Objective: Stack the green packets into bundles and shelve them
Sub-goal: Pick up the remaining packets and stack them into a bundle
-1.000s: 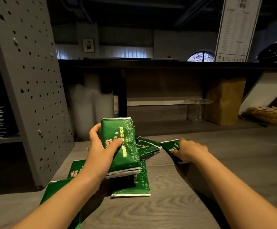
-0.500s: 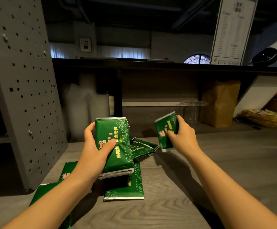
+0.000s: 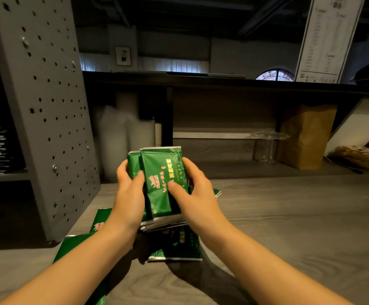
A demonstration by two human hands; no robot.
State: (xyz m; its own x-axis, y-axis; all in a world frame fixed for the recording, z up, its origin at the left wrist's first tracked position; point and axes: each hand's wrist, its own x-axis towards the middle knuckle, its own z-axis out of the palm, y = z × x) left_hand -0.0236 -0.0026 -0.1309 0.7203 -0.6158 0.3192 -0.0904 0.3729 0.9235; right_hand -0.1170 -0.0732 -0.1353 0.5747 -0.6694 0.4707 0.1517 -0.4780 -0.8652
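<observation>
Two hands clasp a bundle of green packets (image 3: 160, 172), held upright above the desk (image 3: 289, 216) toward its left edge. The left hand (image 3: 126, 194) curls round the bundle's left side. The right hand (image 3: 192, 194) grips the right side, thumb pressed on the glossy front. The packets are flat rectangular foil pouches with silver crimped ends. Loose packets (image 3: 179, 245) lie flat on the grey wood-grain top beneath, some beside the perforated metal panel (image 3: 47, 106). A creased brown paper bag (image 3: 307, 137) stands near the far edge.
</observation>
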